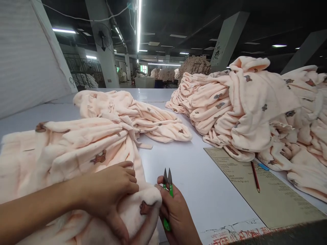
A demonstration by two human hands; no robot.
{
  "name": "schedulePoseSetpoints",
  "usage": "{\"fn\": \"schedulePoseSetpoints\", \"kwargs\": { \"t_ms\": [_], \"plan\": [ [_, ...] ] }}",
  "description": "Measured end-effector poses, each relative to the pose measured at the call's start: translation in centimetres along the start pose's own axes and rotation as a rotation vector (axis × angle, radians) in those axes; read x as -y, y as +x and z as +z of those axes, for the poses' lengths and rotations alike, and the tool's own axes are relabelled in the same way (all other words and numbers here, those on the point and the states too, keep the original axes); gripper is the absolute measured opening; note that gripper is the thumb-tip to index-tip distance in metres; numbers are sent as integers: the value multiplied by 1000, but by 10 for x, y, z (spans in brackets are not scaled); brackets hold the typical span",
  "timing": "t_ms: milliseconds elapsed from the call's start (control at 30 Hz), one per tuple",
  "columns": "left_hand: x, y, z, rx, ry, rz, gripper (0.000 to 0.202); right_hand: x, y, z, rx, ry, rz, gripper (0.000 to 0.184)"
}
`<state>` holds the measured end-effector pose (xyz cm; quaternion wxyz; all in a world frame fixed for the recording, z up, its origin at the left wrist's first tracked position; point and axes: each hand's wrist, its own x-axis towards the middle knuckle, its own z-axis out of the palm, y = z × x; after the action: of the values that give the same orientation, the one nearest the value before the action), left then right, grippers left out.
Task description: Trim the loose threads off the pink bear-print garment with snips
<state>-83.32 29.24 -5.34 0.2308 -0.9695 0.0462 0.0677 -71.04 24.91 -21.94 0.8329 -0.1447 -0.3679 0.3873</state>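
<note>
Clasping green snips [170, 191], right grip [176, 209] closed — left grip [112, 190] spread on peach fleece [66, 153].

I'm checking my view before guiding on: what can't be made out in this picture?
Head view, all four:
Green-handled snips: handles partly hidden by the right hand.
Near garment: cut off by the left and bottom edges.
Its fabric under the left hand: covered by that hand.
Printed sheet: text too small and blurred to read.

Bright tube light [139, 25], dark ceiling [189, 18]
</note>
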Motion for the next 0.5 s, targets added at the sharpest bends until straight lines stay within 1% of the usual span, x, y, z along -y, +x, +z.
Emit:
{"fn": "schedulePoseSetpoints", "kwargs": {
  "t_ms": [33,67,100,167,233,267,300,333,367,400,433,467,500],
  "plan": [
    [3,-2,-2,-20,-32,-21,42,4,0,6,27,-42,-25,51],
    [8,-6,-5,-51,-61,-47,42,9,-1,12,38,-152,-74,48],
    [14,-11,-8,-101,-75,-82,41,14,-4,17,21,-298,-135,45],
    [24,-25,-16,-223,-42,-171,38,25,-10,21,-52,-569,-243,42],
    [31,-39,-22,-313,42,-225,36,34,-10,20,-114,-743,-288,40],
    [31,-45,-22,-344,87,-232,33,37,-6,19,-119,-804,-286,40],
    [29,-49,-20,-367,130,-228,28,39,1,18,-95,-864,-277,38],
    [24,-50,-16,-397,170,-212,23,39,9,18,-43,-905,-274,36],
    [18,-50,-9,-426,192,-202,17,37,20,20,43,-916,-270,32],
    [10,-49,-1,-461,150,-194,15,33,30,24,137,-887,-257,30],
    [1,-46,9,-499,51,-178,18,29,41,29,227,-824,-230,31],
    [-8,-43,21,-489,-151,-171,23,25,52,37,300,-743,-210,33],
    [-17,-40,33,-509,-514,-92,23,21,61,47,340,-658,-192,38]
  ]
}}
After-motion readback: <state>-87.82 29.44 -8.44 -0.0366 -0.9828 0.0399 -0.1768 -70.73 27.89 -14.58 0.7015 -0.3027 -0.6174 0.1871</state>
